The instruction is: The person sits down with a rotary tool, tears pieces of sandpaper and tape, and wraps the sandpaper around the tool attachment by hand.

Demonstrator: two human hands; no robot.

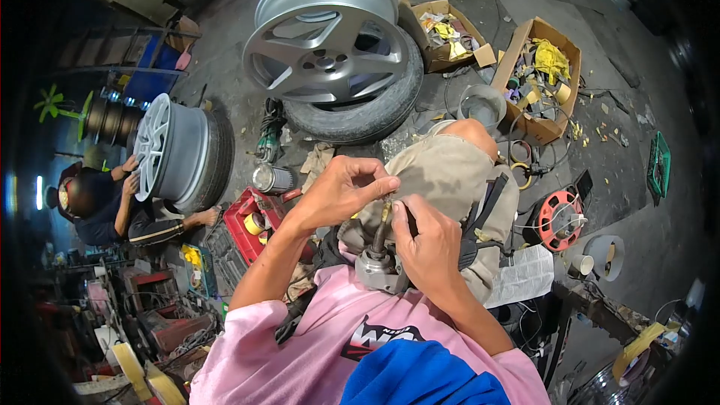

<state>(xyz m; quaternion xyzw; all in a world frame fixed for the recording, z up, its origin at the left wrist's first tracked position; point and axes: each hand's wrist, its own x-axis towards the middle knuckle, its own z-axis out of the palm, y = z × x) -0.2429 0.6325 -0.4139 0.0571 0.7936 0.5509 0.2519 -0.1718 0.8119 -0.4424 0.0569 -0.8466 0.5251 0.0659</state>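
Note:
A power tool with a grey metal head (379,271) rests upright in my lap, its dark spindle (380,238) pointing away from my body. Yellowish-brown material (387,211) covers the spindle's tip. My left hand (346,189) is closed in a pinch just above that tip, thumb against fingertips; what it pinches is too small to make out. Beside the tip, my right hand (429,244) is closed, its fingers curled and its thumb close to the material. Whatever lies inside its fingers is hidden.
A silver wheel rim (326,64) lies on a tire (360,116) ahead. Scraps fill two cardboard boxes (510,67). A red toolbox (241,217) and a can (271,178) stand left, an orange cable reel (559,220) right. Another person (97,206) handles a rim (176,146) at far left.

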